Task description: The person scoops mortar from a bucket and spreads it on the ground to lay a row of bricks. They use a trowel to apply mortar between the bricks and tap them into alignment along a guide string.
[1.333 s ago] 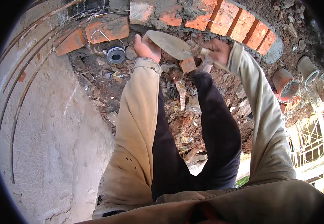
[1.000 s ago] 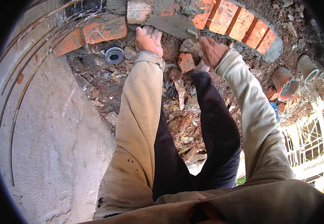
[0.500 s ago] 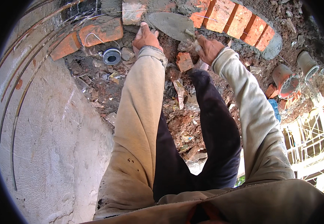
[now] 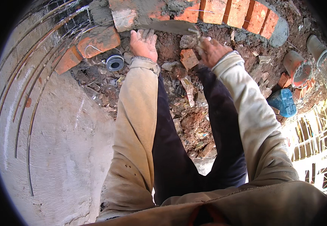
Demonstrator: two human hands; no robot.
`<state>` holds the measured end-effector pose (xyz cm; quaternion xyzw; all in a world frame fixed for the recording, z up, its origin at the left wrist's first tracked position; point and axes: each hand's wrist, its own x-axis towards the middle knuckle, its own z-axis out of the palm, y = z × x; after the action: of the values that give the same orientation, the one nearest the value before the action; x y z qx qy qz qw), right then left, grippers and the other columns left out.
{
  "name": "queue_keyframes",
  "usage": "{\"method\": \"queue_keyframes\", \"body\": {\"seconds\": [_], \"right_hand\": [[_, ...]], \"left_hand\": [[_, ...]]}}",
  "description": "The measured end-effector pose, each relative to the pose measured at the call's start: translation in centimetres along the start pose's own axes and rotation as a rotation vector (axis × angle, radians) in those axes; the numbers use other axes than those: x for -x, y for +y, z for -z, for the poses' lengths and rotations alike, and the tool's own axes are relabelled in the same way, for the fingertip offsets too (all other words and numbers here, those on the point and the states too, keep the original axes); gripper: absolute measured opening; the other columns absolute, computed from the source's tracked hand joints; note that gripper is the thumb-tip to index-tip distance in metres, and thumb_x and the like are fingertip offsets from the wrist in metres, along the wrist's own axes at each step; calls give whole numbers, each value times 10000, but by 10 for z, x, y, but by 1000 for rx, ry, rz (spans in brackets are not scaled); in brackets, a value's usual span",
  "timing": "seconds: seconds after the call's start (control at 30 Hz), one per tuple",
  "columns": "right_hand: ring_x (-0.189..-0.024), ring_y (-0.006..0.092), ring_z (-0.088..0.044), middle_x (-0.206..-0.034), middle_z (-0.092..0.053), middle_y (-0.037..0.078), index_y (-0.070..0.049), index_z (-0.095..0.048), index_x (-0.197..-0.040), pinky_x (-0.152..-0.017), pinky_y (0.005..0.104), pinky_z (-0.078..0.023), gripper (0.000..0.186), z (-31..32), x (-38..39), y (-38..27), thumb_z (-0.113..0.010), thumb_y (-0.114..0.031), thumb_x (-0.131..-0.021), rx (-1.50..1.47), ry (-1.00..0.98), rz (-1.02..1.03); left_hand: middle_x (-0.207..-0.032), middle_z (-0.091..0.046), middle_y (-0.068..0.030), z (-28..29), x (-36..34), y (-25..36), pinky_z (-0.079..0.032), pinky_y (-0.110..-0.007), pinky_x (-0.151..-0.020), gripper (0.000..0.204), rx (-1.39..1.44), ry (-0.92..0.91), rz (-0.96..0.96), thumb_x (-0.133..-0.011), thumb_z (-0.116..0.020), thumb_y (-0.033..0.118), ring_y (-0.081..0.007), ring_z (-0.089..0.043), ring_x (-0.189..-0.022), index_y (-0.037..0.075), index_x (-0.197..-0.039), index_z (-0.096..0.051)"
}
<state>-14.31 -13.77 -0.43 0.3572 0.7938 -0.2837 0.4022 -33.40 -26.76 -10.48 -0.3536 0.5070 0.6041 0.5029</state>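
My right hand (image 4: 213,52) is closed round the handle of a trowel. Its grey blade (image 4: 173,27), seen nearly edge-on, lies along the near side of a curved brick course, below a mortar-smeared brick (image 4: 124,16). My left hand (image 4: 144,47) is open, palm partly showing. Its outstretched fingers reach the near edge of that brick by the blade's left end; whether they touch the blade I cannot tell. A thin string line (image 4: 216,20) crosses the course, which continues right as several upright orange bricks (image 4: 233,14). A broken brick piece (image 4: 189,59) lies below the trowel.
A spool (image 4: 115,63) with string sits left of my left hand, near mortar-covered bricks (image 4: 99,41). Bent steel bars (image 4: 29,139) run along the concrete wall (image 4: 65,150). At right are two dirty buckets (image 4: 297,67) (image 4: 317,51) and a blue container (image 4: 282,102). Rubble covers the ground.
The trowel blade has tilted from showing its broad face to nearly edge-on against the bricks. My left hand has opened and turned its palm up. The whole view has shifted slightly.
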Motion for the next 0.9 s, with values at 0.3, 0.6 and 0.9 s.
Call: {"method": "queue_keyframes", "body": {"seconds": [0.3, 0.6, 0.9], "right_hand": [[-975, 394, -636, -1103, -567, 236, -20, -494, -1152, -810, 511, -521, 365, -22, -8, -48, -436, -332, -972, -229, -100, 68], [-1028, 419, -603, -1162, -575, 241, -70, -495, -1200, -905, 498, -486, 462, -46, -21, 23, -376, -454, -971, -15, -18, -106], [-927, 402, -616, -1024, -608, 202, -48, -526, -1041, -779, 496, -508, 383, -15, -2, 107, -453, -414, -954, -73, -6, -154]], "left_hand": [[-1477, -275, -223, 41, 3, 3, -199, -467, -1152, 738, -142, 226, -212, -966, -333, 499, -372, -289, -1375, -5, -1475, -153], [-1472, -294, -209, 29, 6, 5, -177, -478, -1150, 711, -270, 213, -187, -967, -344, 473, -359, -305, -1372, -11, -1465, -188], [-1429, -366, -240, 2, 2, -29, -248, -470, -1124, 663, -219, 149, -93, -975, -379, 435, -369, -395, -1320, -51, -1417, -285]]}}
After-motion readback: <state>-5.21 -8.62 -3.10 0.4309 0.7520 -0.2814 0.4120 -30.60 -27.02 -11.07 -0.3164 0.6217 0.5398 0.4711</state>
